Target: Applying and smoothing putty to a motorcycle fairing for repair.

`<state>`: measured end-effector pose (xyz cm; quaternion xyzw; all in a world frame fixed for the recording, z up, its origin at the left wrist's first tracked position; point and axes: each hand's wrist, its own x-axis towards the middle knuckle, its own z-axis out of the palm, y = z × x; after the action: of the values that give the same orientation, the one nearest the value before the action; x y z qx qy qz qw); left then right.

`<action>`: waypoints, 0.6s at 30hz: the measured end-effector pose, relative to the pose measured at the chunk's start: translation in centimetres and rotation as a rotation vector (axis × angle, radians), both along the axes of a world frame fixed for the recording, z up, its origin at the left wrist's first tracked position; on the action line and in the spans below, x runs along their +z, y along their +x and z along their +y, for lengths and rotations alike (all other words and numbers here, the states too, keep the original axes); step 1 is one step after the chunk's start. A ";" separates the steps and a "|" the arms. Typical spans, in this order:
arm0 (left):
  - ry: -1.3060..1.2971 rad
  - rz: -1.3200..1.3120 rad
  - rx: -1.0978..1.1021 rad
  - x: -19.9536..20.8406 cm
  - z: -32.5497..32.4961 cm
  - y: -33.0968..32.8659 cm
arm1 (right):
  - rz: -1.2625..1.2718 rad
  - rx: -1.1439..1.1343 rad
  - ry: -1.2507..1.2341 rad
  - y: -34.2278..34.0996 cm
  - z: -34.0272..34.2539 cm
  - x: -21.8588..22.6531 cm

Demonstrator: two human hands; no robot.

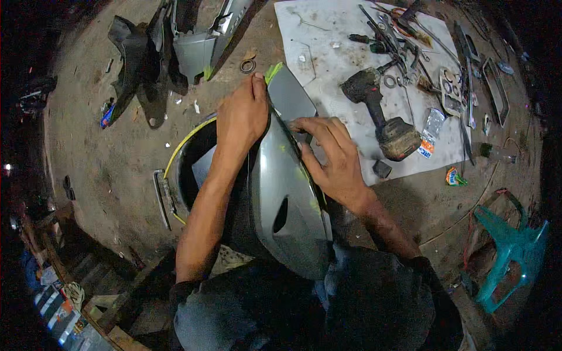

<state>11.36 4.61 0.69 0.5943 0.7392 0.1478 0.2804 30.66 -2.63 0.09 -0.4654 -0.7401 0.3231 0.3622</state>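
As the long grey panel (280, 181) slants up and away from me, its lower end against my dark clothing (374, 292), both my hands are at its upper part; my left hand (243, 114) is clamped on the upper left edge, fingers folded close together, thumb beside a yellow-green patch (274, 71) near the tip; my right hand (336, 155) is at the right edge, fingers bent, thumb apart from the index finger, though I cannot tell whether they pinch anything between them.

Beyond my left forearm (205, 228) shows a dark round tub (186, 140) with a yellow rim; past the panel's tip lie small metal rings (246, 71) on the ground (105, 175); to the right spreads a stained white sheet (328, 76), bearing a small dark block (381, 169), a grimy cordless drill (376, 108), a clear packet (433, 124) and a heap of hand tools (393, 44); farther out, a black plastic part (126, 52) and another grey panel (196, 55) lie at upper left; a teal plastic frame (503, 257) lies at lower right.
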 end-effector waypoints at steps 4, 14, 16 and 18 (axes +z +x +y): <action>0.062 0.050 -0.014 -0.1 -0.1 0.3 | -0.004 0.003 0.071 0.2 -0.6 -1.1; 0.197 0.057 -0.083 -1.0 -0.5 -0.2 | -0.102 -0.040 0.113 -0.2 -0.2 -0.7; 0.179 0.055 -0.075 -1.2 -0.4 -0.3 | -0.101 -0.040 0.126 -0.2 -0.4 -0.8; 0.165 0.050 -0.071 -1.1 -0.2 -0.3 | -0.101 -0.044 0.142 0.1 -1.0 -0.8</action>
<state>11.07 4.42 -0.38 0.6447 0.7097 0.1831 0.2171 30.77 -3.62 -0.67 -0.4705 -0.7682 0.2380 0.3632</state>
